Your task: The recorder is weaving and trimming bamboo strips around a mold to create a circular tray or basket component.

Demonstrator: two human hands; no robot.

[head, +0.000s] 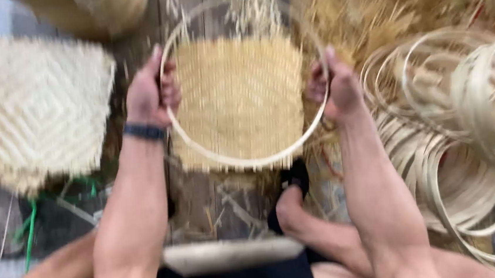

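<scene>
Nearest the camera sits the edge of a pale flat board [233, 255] across the person's lap, with a foot in a dark sandal [292, 197] planted just beyond it on the plank floor [205, 201]. The two forearms reach forward from there.

The left hand [151, 93], a dark band [144, 131] at its wrist, is closed around the left side of a thin bamboo hoop [243, 163]; the right hand [333, 88] is closed around the right side. Gripping at opposite points seems to keep the springy ring round and level. The hoop lies over a square woven mat [238, 98] of yellowish split strips, and the mat's corners poke out past the ring, so the ring appears to be held centred on the weave. The mat's loose ends fray outward like bristles.

To the left lies a paler woven mat [33, 109], its plaiting forming nested diamonds, edges ragged. A green cord [30, 232] trails below it. To the right, a heap of spare hoops [465, 139], smooth, flat-sided, pale bands, lies overlapping, near the right hand.

Farthest off, a tangle of straw-coloured strips [378, 5] piles up, and a rounded woven basket [102, 9] shows at the top left, blurred.
</scene>
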